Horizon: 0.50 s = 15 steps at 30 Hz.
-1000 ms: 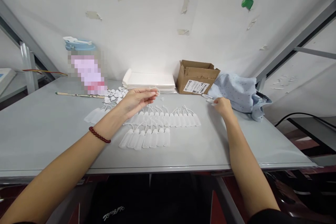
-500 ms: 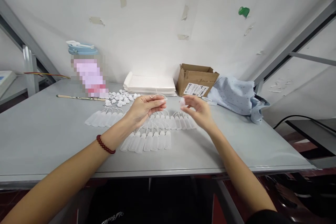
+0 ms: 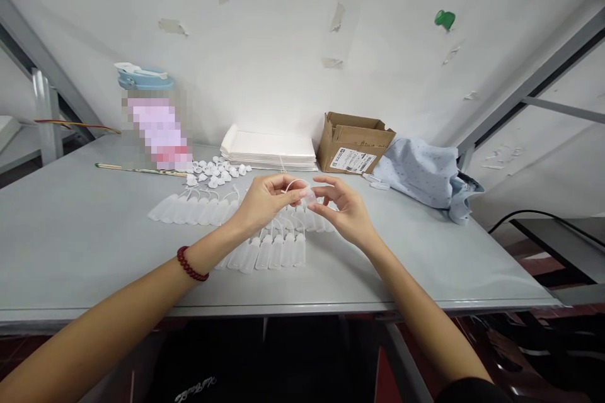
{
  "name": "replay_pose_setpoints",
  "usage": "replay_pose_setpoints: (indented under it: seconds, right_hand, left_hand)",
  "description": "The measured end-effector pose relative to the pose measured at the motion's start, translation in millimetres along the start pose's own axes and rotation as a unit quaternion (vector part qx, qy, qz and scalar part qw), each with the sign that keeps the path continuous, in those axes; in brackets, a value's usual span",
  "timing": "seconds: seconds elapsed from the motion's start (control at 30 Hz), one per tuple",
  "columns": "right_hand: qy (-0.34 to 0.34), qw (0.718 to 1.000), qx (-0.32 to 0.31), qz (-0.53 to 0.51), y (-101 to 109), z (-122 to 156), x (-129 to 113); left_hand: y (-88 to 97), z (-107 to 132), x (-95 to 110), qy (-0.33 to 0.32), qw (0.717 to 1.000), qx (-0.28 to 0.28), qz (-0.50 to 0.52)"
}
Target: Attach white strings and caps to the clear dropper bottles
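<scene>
My left hand [image 3: 265,201] and my right hand [image 3: 343,211] meet above the middle of the grey table [image 3: 94,245]. Together they pinch a small translucent plastic bottle [image 3: 307,194] with a thin white cap strap; the left fingers hold the strap, the right fingers hold the bottle. Under the hands lie rows of like bottles [image 3: 271,250] with tethered caps, and a further row [image 3: 193,209] lies to the left. A heap of small white caps [image 3: 215,173] sits behind them. A dark red bead bracelet [image 3: 191,264] is on my left wrist.
A stack of white sheets [image 3: 269,148] lies against the wall. An open cardboard box [image 3: 352,141] stands to its right, then a pale blue cloth [image 3: 425,173]. A blurred container with a blue lid [image 3: 146,113] stands at the back left, a thin stick [image 3: 137,170] before it.
My right hand came back from the far right by the cloth to the middle with a bottle. Both hands have now closed together on it, slightly lower than before.
</scene>
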State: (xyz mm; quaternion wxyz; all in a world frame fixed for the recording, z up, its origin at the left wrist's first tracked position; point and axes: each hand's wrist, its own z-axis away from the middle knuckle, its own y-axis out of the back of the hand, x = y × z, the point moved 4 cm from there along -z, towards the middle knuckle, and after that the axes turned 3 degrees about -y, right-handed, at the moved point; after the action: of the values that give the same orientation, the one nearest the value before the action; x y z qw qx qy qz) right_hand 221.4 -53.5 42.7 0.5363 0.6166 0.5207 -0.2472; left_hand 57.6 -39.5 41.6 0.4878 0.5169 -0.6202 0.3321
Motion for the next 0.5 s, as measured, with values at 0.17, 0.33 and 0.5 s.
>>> replay_pose_setpoints:
  seconds: [0.17, 0.33, 0.5]
  right_hand:
    - [-0.003, 0.999, 0.0, -0.034, -2.2, -0.1, 2.6]
    - [-0.014, 0.998, -0.001, -0.053, -4.6, 0.5, 2.4]
    - [-0.039, 0.995, -0.007, -0.09, -5.8, 1.6, 0.8]
  left_hand:
    - [-0.2, -1.3, 0.0, -0.017, 0.999, 0.001, -0.033]
    - [-0.1, -1.4, -0.8, -0.029, 0.999, 0.004, -0.025]
    - [0.5, -0.8, -1.3, -0.015, 0.999, 0.004, -0.046]
